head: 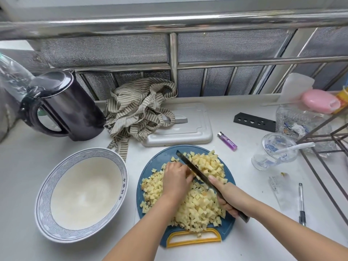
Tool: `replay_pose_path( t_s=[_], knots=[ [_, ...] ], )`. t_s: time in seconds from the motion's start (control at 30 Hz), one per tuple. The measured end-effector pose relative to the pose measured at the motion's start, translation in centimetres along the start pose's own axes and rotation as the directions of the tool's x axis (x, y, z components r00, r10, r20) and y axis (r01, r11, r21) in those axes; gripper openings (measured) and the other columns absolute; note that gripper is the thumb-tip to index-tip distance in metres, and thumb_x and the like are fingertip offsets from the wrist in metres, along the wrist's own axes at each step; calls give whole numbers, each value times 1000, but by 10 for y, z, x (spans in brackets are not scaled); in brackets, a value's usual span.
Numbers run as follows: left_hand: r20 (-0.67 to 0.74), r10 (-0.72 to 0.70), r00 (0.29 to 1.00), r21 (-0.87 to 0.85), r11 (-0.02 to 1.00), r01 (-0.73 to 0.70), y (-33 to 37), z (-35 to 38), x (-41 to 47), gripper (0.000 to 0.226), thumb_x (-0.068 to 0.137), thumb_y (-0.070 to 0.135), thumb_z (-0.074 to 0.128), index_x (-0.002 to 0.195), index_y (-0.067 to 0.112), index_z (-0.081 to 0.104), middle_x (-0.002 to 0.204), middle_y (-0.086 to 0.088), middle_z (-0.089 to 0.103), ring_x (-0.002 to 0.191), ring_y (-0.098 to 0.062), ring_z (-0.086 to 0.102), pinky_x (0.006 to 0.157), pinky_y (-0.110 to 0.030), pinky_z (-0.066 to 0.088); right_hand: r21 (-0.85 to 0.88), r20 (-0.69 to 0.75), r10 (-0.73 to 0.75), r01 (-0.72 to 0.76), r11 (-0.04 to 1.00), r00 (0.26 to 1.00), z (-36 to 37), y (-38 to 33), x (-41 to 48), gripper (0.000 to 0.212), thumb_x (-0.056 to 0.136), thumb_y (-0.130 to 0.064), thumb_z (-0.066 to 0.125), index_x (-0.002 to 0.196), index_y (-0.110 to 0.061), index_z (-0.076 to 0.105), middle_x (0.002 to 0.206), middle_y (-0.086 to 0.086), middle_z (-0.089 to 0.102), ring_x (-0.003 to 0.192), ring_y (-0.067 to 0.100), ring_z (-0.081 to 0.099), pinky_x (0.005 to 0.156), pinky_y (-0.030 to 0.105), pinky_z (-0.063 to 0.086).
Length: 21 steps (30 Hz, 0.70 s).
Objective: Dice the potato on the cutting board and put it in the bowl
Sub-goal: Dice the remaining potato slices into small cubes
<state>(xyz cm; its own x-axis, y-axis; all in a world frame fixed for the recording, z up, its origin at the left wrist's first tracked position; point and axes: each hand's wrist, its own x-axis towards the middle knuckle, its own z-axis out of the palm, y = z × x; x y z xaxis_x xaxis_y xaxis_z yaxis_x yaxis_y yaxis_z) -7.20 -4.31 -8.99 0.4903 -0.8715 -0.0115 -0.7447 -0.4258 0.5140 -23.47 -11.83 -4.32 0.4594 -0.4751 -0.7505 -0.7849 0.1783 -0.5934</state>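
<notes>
Your right hand (pixel 226 197) gripped the knife (pixel 195 171); your left hand (pixel 176 178) curled over the potato (pixel 197 207). It was best to tuck fingertips back from its edge.

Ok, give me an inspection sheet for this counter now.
Surface: white counter; clear wrapper lies beside the pen.
Job's things: diced potato heaped on blue cutting board; bowl to its left, empty.
Clutter: kettle, striped cloth, white tray, lighter, glass cup.
Grippers: right hand grips knife; left hand rests on the diced potato beside the blade.
Cables: nothing seen.
Surroundings: metal railing with mesh behind; wire rack at right.
</notes>
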Motion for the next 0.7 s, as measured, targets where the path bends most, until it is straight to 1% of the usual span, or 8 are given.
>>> replay_pose_path(
  t_s=[0.1, 0.2, 0.27, 0.33, 0.4, 0.53, 0.63, 0.7],
  knots=[
    [14, 13, 1000, 6, 1000, -13, -2, 2, 3, 29, 91, 41, 59, 113, 24, 68, 113, 8, 63, 114, -11, 52, 121, -33, 13, -40, -59, -13, 11, 999, 998, 8, 4, 5, 70, 84, -79, 32, 48, -20, 31, 43, -1, 32, 32, 16, 32, 38, 24, 34],
    [27, 43, 999, 41, 998, -44, -2, 2, 6, 29, 91, 38, 61, 111, 19, 69, 115, 5, 64, 117, -15, 51, 121, -34, 12, -132, -134, -24, 7, 991, 991, 15, 6, 9, 68, 85, -78, 28, 54, -18, 36, 45, -4, 36, 33, 10, 37, 51, 22, 38],
    [58, 36, 998, 70, 997, -40, -2, 1, 7, 29, 92, 37, 59, 112, 18, 69, 116, 3, 63, 119, -16, 49, 121, -35, 13, -140, -148, -20, -1, 990, 989, 17, 7, 11, 67, 86, -77, 28, 56, -18, 36, 47, -4, 38, 37, 10, 40, 55, 22, 41],
    [80, 36, 996, 86, 995, -43, -2, 0, 9, 30, 93, 38, 58, 113, 18, 68, 119, 4, 62, 120, -16, 48, 120, -34, 15, -130, -132, -8, -9, 991, 991, 18, 4, 11, 68, 87, -77, 27, 50, -19, 32, 44, -2, 38, 35, 13, 40, 48, 19, 40],
    [98, 46, 994, 94, 994, -56, -4, 1, 11, 29, 94, 38, 57, 112, 19, 68, 119, 4, 62, 121, -15, 48, 121, -34, 13, -124, -112, 16, -30, 992, 994, 19, 2, 12, 71, 86, -79, 26, 47, -19, 32, 42, 1, 38, 32, 16, 40, 40, 19, 37],
    [109, 57, 992, 95, 993, -67, -4, 2, 9, 27, 96, 36, 54, 111, 18, 68, 117, 3, 62, 120, -15, 48, 122, -33, 9, -113, -132, 50, -65, 991, 990, 20, -1, 16, 69, 87, -77, 27, 51, -18, 37, 38, -7, 40, 28, 6, 41, 45, 20, 36],
    [94, 67, 993, 73, 995, -74, -5, 2, 8, 28, 95, 37, 55, 107, 17, 70, 113, 2, 64, 116, -15, 52, 122, -33, 10, -92, -118, 79, -91, 992, 990, 18, -2, 15, 72, 85, -80, 27, 53, -16, 41, 41, -1, 41, 30, 13, 43, 38, 19, 37],
    [96, 72, 993, 54, 996, -78, -5, 0, 8, 29, 95, 39, 54, 107, 18, 69, 112, 3, 64, 115, -13, 53, 122, -31, 7, -34, -99, 93, -96, 995, 991, 14, -3, 14, 68, 85, -79, 29, 56, -19, 42, 41, -1, 41, 30, 13, 42, 35, 19, 36]
  ],
)
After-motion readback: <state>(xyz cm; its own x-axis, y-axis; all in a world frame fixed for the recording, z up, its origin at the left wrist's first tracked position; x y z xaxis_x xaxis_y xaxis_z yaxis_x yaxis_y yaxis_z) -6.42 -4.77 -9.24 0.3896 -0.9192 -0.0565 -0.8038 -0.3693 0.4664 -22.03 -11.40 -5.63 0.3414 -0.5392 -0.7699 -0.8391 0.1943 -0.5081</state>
